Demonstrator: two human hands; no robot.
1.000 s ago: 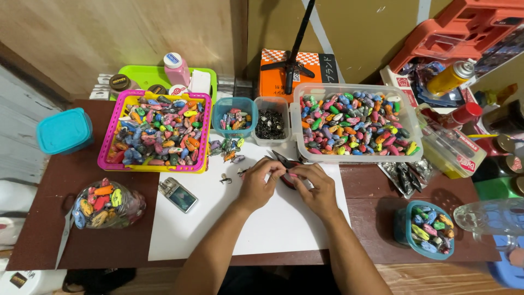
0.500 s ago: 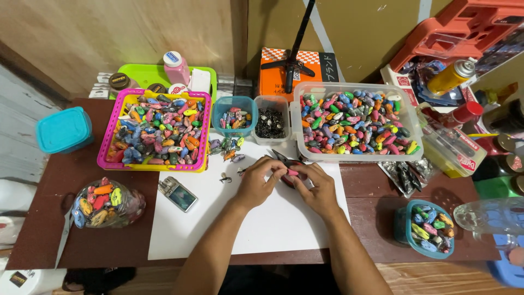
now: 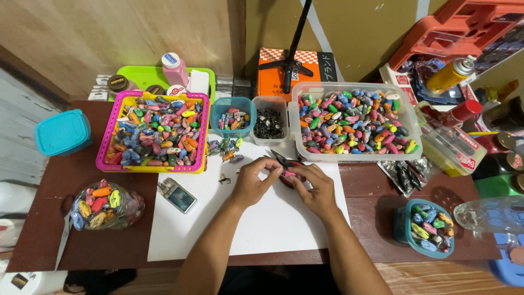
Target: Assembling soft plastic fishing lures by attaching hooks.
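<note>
Workpiece: a small pink lure (image 3: 287, 174) held between both hands over the white sheet (image 3: 262, 229), near the sheet's upper edge and just in front of the clear tub (image 3: 410, 127).
Left hand (image 3: 252, 183): fingers curled, thumb and forefinger tips closed on the left end of the lure.
Right hand (image 3: 315, 188): fingers bent inward and closed around the lure's right side; the exact grip is hidden by the knuckles.
Pliers (image 3: 279, 159): dark, lying on the sheet just beyond the hands; whether a finger touches them cannot be told.
Hooks box (image 3: 268, 121): small clear box of dark metal bits, between the teal cup (image 3: 232, 117) and the clear tub.
Loose lures (image 3: 225, 148): a few lie on the sheet's top edge, below the teal cup.
Small hook (image 3: 224, 178): one dark piece on the sheet, left of the left hand.
Stock: the pink basket (image 3: 111, 146) and the clear tub are both heaped with coloured lures; a bag (image 3: 103, 203) at left and a teal bowl (image 3: 406, 237) at right hold fewer.
Progress (judgement): one lure is in work; which heap is finished cannot be told, and with both big containers full, much handling likely remains.
</note>
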